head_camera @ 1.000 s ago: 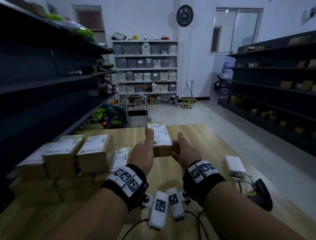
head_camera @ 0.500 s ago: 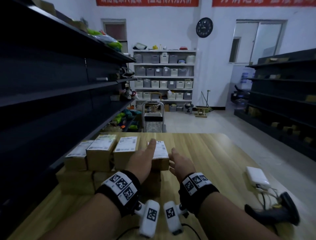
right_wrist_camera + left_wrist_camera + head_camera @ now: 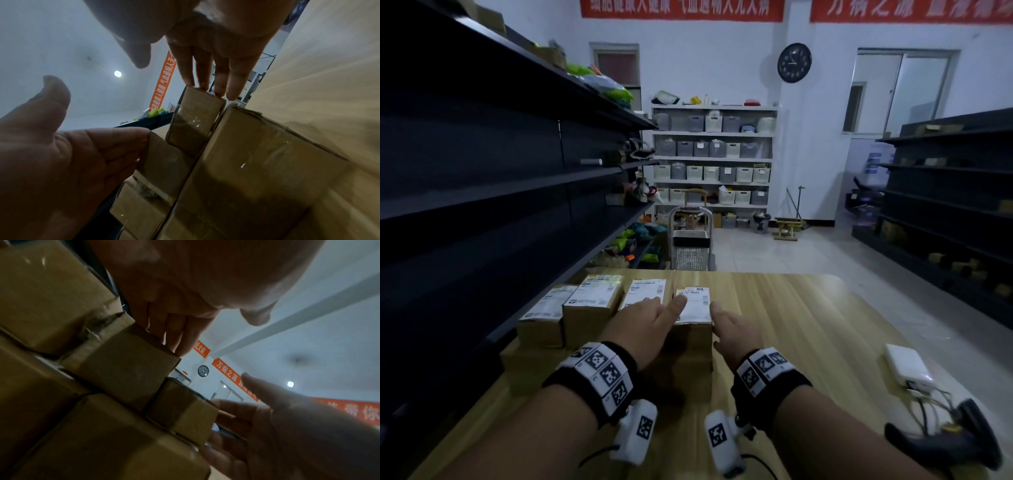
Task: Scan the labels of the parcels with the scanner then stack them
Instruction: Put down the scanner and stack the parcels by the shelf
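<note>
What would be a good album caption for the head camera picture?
Both open hands, left hand and right hand, flank a labelled parcel atop the stack on a wooden table.

We stand in a stockroom or small warehouse. Dark metal shelving [image 3: 482, 178] lines both sides; a white rack of storage bins [image 3: 714, 157] fills the back wall. Labelled cardboard parcels [image 3: 592, 308] sit stacked on a wooden counter [image 3: 808, 325]. A hand trolley [image 3: 691, 240], wall clock [image 3: 794, 62] and red banners [image 3: 681, 8] complete it.

left hand [image 3: 650, 325], right hand [image 3: 732, 334], fingers straight
</note>
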The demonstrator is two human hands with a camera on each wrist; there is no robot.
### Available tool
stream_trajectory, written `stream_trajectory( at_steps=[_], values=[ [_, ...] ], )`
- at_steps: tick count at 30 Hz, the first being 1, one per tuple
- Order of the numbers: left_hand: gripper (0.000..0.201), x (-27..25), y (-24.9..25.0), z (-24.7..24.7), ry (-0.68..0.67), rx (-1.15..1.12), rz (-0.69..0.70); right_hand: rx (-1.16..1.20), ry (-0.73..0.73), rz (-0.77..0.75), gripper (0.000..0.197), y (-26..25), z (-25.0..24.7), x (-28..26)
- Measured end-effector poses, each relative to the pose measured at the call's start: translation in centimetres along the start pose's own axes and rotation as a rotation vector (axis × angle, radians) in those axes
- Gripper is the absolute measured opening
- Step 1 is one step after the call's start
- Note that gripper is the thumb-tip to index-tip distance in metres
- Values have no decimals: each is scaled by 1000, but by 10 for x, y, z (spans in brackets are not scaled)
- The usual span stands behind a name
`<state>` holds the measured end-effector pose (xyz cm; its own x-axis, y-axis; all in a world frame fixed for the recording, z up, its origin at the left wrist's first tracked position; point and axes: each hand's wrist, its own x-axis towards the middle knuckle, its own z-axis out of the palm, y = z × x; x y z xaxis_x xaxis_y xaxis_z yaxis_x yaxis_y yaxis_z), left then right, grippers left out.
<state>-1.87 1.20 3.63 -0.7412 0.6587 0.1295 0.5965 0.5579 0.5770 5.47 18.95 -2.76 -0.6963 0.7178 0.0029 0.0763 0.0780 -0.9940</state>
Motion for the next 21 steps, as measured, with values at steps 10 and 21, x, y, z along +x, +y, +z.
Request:
stream_trajectory(
  at_steps=[10, 21],
  values=[
    [90, 1, -11, 8, 62, 7, 66, 198, -90, 169, 32, -1, -13, 4],
    [40, -14, 37, 73, 148, -311, 240, 371, 166, 103, 48, 4, -101, -34]
  ],
)
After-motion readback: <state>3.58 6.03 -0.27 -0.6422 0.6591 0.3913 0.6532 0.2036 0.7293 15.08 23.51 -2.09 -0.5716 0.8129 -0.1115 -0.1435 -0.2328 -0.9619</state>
